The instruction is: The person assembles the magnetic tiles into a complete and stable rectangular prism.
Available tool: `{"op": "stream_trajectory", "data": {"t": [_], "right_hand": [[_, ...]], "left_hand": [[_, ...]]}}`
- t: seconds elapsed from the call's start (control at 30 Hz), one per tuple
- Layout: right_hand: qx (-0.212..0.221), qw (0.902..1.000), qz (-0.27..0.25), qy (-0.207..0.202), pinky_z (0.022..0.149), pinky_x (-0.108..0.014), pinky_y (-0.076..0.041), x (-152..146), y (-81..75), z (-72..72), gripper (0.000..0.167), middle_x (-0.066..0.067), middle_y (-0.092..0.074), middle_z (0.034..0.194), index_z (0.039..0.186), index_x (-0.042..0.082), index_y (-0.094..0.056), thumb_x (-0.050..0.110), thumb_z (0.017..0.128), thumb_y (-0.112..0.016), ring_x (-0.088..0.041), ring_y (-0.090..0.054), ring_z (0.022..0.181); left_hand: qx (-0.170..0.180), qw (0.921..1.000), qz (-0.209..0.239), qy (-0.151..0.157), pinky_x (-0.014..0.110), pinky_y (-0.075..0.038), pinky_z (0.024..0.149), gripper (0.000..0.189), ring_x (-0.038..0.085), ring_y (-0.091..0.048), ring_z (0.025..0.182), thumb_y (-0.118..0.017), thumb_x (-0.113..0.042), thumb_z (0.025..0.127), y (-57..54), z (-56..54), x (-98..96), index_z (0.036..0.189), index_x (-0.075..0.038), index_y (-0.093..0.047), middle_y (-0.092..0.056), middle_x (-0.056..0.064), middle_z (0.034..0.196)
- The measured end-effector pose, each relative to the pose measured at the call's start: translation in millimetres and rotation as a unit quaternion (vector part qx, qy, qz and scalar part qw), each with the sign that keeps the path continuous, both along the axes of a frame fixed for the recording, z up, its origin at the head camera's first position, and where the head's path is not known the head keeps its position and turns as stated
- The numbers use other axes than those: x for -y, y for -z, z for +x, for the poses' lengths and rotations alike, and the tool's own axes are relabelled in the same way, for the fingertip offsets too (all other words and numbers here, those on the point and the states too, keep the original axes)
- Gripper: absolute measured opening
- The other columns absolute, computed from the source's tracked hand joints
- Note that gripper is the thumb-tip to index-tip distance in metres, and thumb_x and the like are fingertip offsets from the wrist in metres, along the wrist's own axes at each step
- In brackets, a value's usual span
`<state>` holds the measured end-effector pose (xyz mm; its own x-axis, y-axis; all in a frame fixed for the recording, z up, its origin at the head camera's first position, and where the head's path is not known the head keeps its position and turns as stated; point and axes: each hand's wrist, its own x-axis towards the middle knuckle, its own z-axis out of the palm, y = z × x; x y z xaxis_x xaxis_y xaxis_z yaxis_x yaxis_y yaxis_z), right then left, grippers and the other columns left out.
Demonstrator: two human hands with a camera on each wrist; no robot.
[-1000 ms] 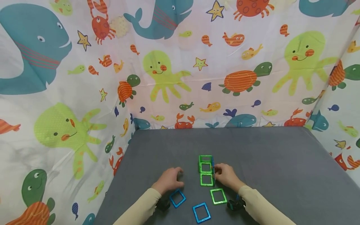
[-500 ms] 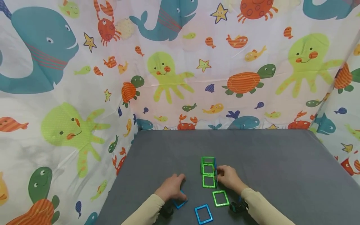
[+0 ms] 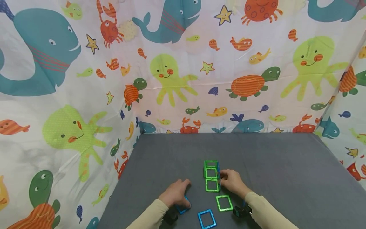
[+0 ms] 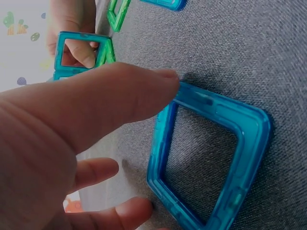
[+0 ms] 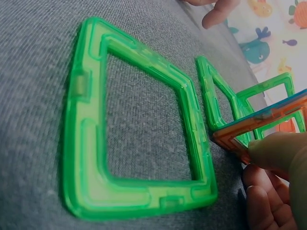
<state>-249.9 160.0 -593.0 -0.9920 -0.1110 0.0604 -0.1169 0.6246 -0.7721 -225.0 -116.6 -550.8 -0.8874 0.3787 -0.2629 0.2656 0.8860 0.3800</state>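
My left hand (image 3: pixel 175 194) spreads over a blue square (image 4: pixel 245 153) lying flat on the gray table (image 3: pixel 271 165), thumb at one corner and apparently touching, fingers apart and not closed round it. My right hand (image 3: pixel 233 181) pinches the lower edge of an upright tile (image 5: pixel 266 116) beside standing green tiles (image 3: pixel 212 191). A loose green square (image 5: pixel 86 143) lies nearer me. The blue square looks light, stiff and smooth, likely sturdy plastic, apt to slide under a fingertip; its opposite outer edges seem the surest hold.
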Motion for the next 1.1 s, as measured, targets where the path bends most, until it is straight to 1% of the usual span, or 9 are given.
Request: {"op": "stream_trajectory", "data": {"t": [0.3,0.7,0.97,1.1], "right_hand": [[-0.006,0.9999,0.013,-0.008,0.063,-0.027,-0.051,-0.3,-0.7,-0.3,0.023,-0.002,-0.072,0.090,0.108,0.005,-0.076,0.003,0.085,-0.076,-0.009,-0.061,0.072],[-0.013,0.9997,0.012,-0.017,0.062,-0.026,-0.049,-1.0,0.3,-2.0,0.024,0.000,-0.072,0.086,0.107,0.009,-0.076,0.001,0.084,-0.075,-0.009,-0.060,0.072],[-0.013,0.9996,0.013,-0.022,0.062,-0.026,-0.049,-1.4,2.1,-1.5,0.024,0.000,-0.071,0.087,0.107,0.010,-0.076,0.001,0.085,-0.075,-0.010,-0.060,0.072],[-0.013,0.9996,0.009,-0.022,0.062,-0.026,-0.048,-2.0,2.2,0.0,0.024,0.000,-0.071,0.087,0.107,0.010,-0.076,0.002,0.085,-0.075,-0.010,-0.059,0.072]], "left_hand": [[0.009,0.9999,-0.005,0.007,0.041,-0.054,0.083,0.078,0.023,-0.059,0.090,-0.096,-0.029,0.063,-2.1,2.2,0.4,0.131,-0.017,-0.060,-0.063,0.011,0.113],[0.014,0.9999,-0.005,-0.001,0.040,-0.053,0.079,0.074,0.021,-0.057,0.087,-0.095,-0.027,0.065,-1.2,4.2,-1.2,0.130,-0.016,-0.062,-0.062,0.010,0.110],[0.009,0.9999,-0.004,-0.006,0.040,-0.053,0.078,0.075,0.022,-0.056,0.086,-0.096,-0.025,0.062,1.3,8.4,-1.9,0.129,-0.016,-0.062,-0.060,0.010,0.108],[0.013,0.9999,-0.008,-0.004,0.040,-0.053,0.077,0.074,0.022,-0.056,0.086,-0.096,-0.024,0.063,1.7,9.7,-3.0,0.128,-0.017,-0.062,-0.059,0.009,0.108]]}}
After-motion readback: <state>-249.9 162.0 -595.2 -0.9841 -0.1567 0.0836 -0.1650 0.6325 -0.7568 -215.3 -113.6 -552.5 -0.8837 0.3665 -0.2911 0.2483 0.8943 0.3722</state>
